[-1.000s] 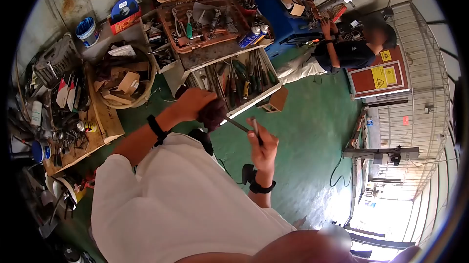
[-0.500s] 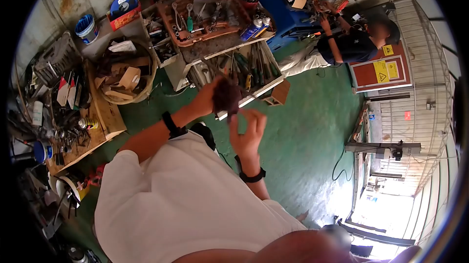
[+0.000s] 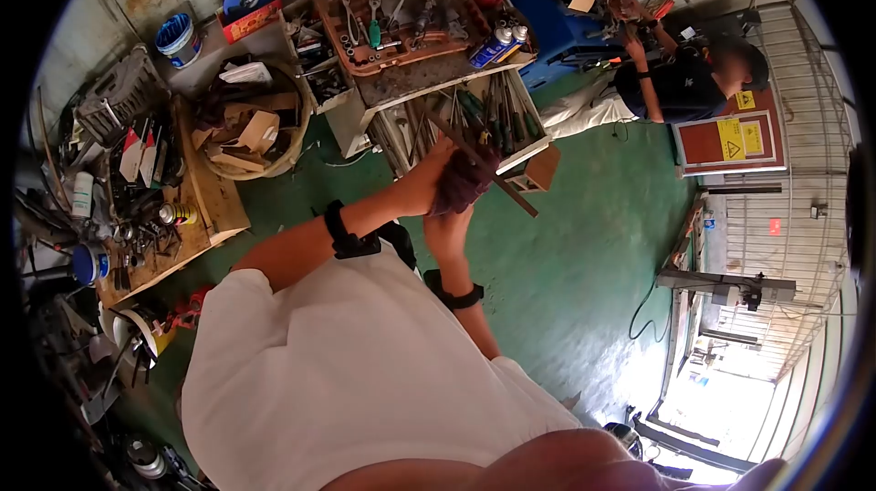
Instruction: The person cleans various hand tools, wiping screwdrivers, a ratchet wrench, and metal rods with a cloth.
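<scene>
A dark red cloth (image 3: pixel 464 182) is bunched around a long, flat metal bar (image 3: pixel 518 200), which slants down to the right with both ends sticking out. My left hand (image 3: pixel 427 182) is closed on the cloth and bar from the left. From below, my right hand (image 3: pixel 447 228) presses into the same cloth, which covers most of its fingers. Behind the hands is an open drawer (image 3: pixel 527 151) of screwdrivers and other long tools. Above the drawer lies an open orange socket-set case (image 3: pixel 401 21) with ratchets in it.
Two blue spray cans (image 3: pixel 497 46) stand beside the case. A round bin (image 3: pixel 297 149) of cardboard scraps and a cluttered wooden bench (image 3: pixel 214 208) are at the left. Another person (image 3: pixel 680 85) handles things at a blue cabinet (image 3: pixel 547 35) at the upper right.
My right hand has let go of the metal piece it held lower right, opened, then moved up against the cloth. The bar now sticks out further past the cloth. My left hand has moved right with the cloth.
</scene>
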Motion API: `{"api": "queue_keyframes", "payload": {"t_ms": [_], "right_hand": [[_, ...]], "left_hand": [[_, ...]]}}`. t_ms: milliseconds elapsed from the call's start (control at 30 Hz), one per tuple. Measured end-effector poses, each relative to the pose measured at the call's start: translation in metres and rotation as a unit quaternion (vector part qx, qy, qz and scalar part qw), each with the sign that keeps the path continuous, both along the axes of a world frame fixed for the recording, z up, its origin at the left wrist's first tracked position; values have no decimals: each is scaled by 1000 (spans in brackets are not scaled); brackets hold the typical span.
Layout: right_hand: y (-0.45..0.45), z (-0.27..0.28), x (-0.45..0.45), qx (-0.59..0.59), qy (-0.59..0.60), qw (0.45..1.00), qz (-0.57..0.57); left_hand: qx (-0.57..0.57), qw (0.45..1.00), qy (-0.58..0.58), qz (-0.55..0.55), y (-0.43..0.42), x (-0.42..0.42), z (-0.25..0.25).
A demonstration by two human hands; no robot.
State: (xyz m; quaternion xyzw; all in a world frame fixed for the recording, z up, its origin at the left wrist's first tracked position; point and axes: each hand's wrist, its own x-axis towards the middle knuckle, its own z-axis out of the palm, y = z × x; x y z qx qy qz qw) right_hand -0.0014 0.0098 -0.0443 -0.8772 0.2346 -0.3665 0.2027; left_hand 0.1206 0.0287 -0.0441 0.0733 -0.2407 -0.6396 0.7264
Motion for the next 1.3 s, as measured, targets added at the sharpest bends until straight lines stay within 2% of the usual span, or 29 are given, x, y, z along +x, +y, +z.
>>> {"api": "queue_keyframes", "payload": {"t_ms": [67,100,133,167,233,267,333,367,400,433,467,500,533,567,600,633,667,733,767,800,833,967,1033,1067,1133,1167,1233,1300], "right_hand": [[-1,-2,-3,6,12,1000,3],[-1,-4,-4,46,8,997,-57],[0,-2,-4,86,4,990,-115],[0,1,-3,86,4,990,-115],[4,16,2,138,-110,977,-117],[3,14,2,140,-108,977,-119],[-9,7,7,-2,-76,996,-37],[-30,-14,3,-109,-95,989,40],[-31,-25,0,-109,-96,989,41],[-31,-34,-1,-37,-70,997,-7],[-38,-42,-6,-51,4,998,-39],[-43,-42,-6,-70,80,992,-66],[-47,-41,-8,-68,81,992,-63],[-49,-41,-9,-112,166,975,-100],[-53,-37,-8,-158,246,947,-134],[-58,-38,-13,-2,8,998,-66],[-69,-38,-21,-1,8,998,-66],[-86,-28,-35,-13,-64,995,-79],[-92,-19,-38,-16,-87,993,-83],[-87,12,-30,285,-260,919,-81],[-82,35,-22,551,-399,730,-71],[-55,60,5,555,-429,704,-107],[-49,47,9,533,-442,714,-104],[-49,40,9,511,-452,724,-99],[-52,44,4,526,-432,727,-93],[-54,56,3,548,-437,709,-82],[-60,75,-3,589,-434,678,-67],[-69,75,-8,592,-446,669,-50]], "left_hand": [[-14,973,187,-134,-3,-1,-13],[3,990,-122,76,2,0,9],[17,867,-414,277,5,1,22],[18,867,-414,277,1,1,13],[91,816,-470,324,-3,1,3],[94,817,-469,322,-2,-1,-3],[126,730,-626,245,10,3,35],[144,732,-635,201,12,2,47],[145,731,-636,202,12,0,45],[120,670,-698,221,11,-1,41],[94,603,-755,238,12,-2,39],[97,602,-755,240,13,-2,41],[76,572,-778,250,15,-4,43],[55,541,-799,258,19,-5,46],[59,539,-799,260,22,-4,51],[41,571,-749,334,25,-1,57],[21,598,-692,403,28,0,60],[32,590,-697,407,35,11,42],[27,608,-728,316,39,17,25],[24,620,-752,221,44,19,16],[31,667,-733,130,50,21,18],[52,678,-729,83,41,15,6],[53,672,-721,162,32,14,-7],[56,672,-721,163,30,15,-13],[107,597,-793,56,30,19,-15],[110,596,-794,52,32,19,-15],[124,669,-728,81,35,18,-10],[125,680,-719,70,32,17,-9]]}}
